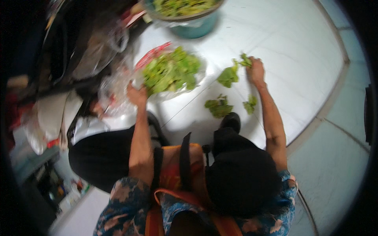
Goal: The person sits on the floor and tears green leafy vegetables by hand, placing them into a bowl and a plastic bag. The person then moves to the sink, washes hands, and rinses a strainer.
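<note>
Green leafy vegetables (172, 69) fill an opened plastic bag (153, 54) with a red-printed edge, lying on the white tiled floor. My left hand (137, 93) grips the near left side of this bag. Off to the right, my right hand (255, 70) has its fingers closed around a small leafy sprig (245, 60). Just left of that hand is a larger loose leaf (228, 77); whether it joins the sprig is unclear. Closer to my right shoe, a darker wilted leaf clump (219, 106) and a smaller leaf piece (250, 104) lie on the floor.
A teal bucket (193, 29) stands beyond the bag, with a basin of greens (184, 7) on top. Clear plastic bags (115, 88) and cardboard (51, 115) clutter the left. My black shoe (231, 121) is near the loose leaves. Bluish tiles (333, 141) border the white floor (295, 59).
</note>
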`<state>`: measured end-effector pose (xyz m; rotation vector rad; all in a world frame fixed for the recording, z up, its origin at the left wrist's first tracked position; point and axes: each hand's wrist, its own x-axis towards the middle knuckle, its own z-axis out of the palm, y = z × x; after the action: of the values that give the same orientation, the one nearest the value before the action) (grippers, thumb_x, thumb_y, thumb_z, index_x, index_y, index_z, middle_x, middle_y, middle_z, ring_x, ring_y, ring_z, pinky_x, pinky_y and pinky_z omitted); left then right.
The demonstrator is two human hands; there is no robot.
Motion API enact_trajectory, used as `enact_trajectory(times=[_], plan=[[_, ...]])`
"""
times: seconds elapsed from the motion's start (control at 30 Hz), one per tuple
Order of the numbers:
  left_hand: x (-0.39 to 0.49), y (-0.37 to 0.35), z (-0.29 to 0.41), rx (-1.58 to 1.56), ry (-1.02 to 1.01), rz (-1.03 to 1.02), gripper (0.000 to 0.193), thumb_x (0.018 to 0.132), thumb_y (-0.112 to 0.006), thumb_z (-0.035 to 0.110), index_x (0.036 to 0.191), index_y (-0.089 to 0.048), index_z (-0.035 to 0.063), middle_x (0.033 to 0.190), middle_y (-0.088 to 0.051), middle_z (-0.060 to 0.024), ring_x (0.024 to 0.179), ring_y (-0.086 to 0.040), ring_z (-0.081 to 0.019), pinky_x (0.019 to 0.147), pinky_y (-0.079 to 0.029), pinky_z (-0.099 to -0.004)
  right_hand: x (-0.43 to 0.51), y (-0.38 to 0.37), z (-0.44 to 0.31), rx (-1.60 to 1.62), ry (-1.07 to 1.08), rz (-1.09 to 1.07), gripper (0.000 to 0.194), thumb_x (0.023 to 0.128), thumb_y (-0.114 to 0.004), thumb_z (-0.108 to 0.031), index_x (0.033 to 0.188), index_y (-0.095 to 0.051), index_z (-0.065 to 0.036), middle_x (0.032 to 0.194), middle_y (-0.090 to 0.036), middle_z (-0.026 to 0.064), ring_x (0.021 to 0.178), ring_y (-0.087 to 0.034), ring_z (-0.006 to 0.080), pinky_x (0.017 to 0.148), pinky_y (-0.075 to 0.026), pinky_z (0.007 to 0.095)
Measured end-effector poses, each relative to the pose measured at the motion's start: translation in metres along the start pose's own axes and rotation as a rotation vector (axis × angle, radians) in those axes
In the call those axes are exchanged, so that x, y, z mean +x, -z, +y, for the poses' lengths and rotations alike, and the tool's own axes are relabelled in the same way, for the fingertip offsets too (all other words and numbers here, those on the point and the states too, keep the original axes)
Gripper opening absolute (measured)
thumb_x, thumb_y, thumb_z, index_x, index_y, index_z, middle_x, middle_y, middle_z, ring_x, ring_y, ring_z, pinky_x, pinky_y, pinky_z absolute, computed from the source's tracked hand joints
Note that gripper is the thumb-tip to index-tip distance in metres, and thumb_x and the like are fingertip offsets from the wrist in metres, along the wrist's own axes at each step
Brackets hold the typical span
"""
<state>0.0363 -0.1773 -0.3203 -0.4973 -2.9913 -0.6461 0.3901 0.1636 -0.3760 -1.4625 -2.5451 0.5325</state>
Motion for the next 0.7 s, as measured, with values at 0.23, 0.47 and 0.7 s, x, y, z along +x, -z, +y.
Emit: enact_trajectory(times=[0.23,0.47,0.7], plan=[[-0.012,-0.002,-0.003,-0.151,0.251,-0.227,0.059,0.072,-0.073,0.024,0.123,-0.056,-0.0005,0.102,-0.065,-0.0257,0.097,-0.063,-0.0380,0.087,-0.048,-0.0435,-0.007,0.028,-0.065,1.139,-0.348,-0.165,0.026,0.079,-0.067,-0.005,0.105,-0.063,-0.001,0.082,-0.062,0.0055,0.065,-0.058,0.0116,0.051,-0.049,0.0254],[-0.003,0.000,-0.018,-0.457,0.205,-0.038,0.019,0.082,-0.062,0.015,0.087,-0.070,-0.0017,0.067,-0.066,-0.0165,0.060,-0.064,-0.0243,0.063,-0.050,-0.0364,0.000,0.064,-0.219,1.143,0.146,-0.430,0.030,0.079,-0.071,-0.011,0.108,-0.064,-0.004,0.087,-0.065,0.0059,0.070,-0.062,0.0112,0.054,-0.054,0.0233],[0.016,0.018,-0.007,-0.947,0.319,-0.106,0.021,0.090,-0.060,0.013,0.072,-0.062,0.0010,0.061,-0.054,0.0010,0.051,-0.048,-0.0081,0.045,-0.041,-0.0254,-0.025,-0.001,-0.297,0.304,0.667,-0.333,0.073,0.076,-0.073,-0.023,0.137,-0.039,-0.001,0.123,-0.051,0.0278,0.117,-0.050,0.0388,0.101,-0.040,0.0420]])
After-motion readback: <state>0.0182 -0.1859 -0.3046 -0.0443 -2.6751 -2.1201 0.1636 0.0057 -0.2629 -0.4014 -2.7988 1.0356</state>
